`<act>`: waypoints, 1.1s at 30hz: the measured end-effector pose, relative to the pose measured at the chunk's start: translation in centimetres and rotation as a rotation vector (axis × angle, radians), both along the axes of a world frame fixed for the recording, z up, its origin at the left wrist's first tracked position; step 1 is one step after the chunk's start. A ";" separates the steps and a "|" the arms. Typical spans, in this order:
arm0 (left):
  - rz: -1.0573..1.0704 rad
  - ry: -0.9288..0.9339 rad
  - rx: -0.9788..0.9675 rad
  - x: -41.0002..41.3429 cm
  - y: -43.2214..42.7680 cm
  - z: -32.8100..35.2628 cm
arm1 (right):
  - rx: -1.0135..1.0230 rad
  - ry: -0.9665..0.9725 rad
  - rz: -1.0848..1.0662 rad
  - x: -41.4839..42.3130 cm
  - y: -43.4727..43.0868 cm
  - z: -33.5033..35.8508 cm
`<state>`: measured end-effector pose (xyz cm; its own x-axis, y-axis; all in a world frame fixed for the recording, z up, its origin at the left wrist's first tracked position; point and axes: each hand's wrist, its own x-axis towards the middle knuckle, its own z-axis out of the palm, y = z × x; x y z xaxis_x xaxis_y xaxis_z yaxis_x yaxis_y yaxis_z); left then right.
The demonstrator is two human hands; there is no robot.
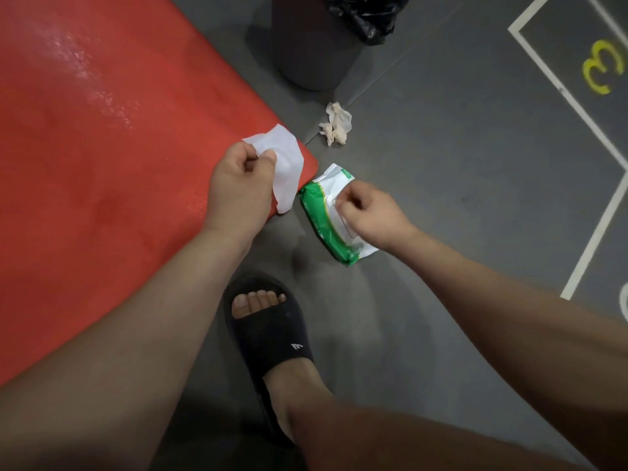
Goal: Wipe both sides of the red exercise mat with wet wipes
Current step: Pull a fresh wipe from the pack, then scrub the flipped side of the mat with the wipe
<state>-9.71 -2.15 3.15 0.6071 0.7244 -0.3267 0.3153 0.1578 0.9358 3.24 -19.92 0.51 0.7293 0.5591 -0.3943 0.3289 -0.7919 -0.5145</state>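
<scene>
The red exercise mat (102, 164) lies flat on the grey floor and fills the left of the view, with a wet sheen near its far part. My left hand (238, 185) hovers over the mat's near corner and pinches a clean white wet wipe (287, 164) that hangs unfolded from its fingers. Just right of that corner lies the green and white wet wipes pack (326, 212) on the floor. My right hand (370, 215) rests on the pack with its fingers curled at the flap on its top face.
Crumpled used wipes (336, 125) lie on the floor beyond the pack. A dark round bin (312, 45) with a black bag (367, 15) stands at the top. My foot in a black slide sandal (268, 334) is beside the mat. White floor lines and a yellow number (601, 68) are at right.
</scene>
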 end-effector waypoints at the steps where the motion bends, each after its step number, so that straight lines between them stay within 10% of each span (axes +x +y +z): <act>1: 0.001 0.008 -0.001 -0.3 0.0 -0.1 | -0.039 -0.042 0.090 -0.1 0.1 -0.7; 16: -0.050 0.062 0.157 -2.9 2.7 4.1 | -0.475 -0.419 0.107 7.5 -1.3 -0.7; 24: 0.077 0.098 0.138 -5.2 6.3 6.7 | 0.447 0.161 0.341 -4.4 11.4 3.3; 33: 0.287 0.226 -0.055 -7.4 11.2 5.3 | 0.665 0.005 0.362 -8.6 17.0 3.2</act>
<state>-17.15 9.04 8.49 0.2892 0.8324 -0.4727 0.4489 0.3182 0.8350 -5.37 -2.96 3.73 0.4540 0.8846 0.1068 0.5057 -0.1571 -0.8483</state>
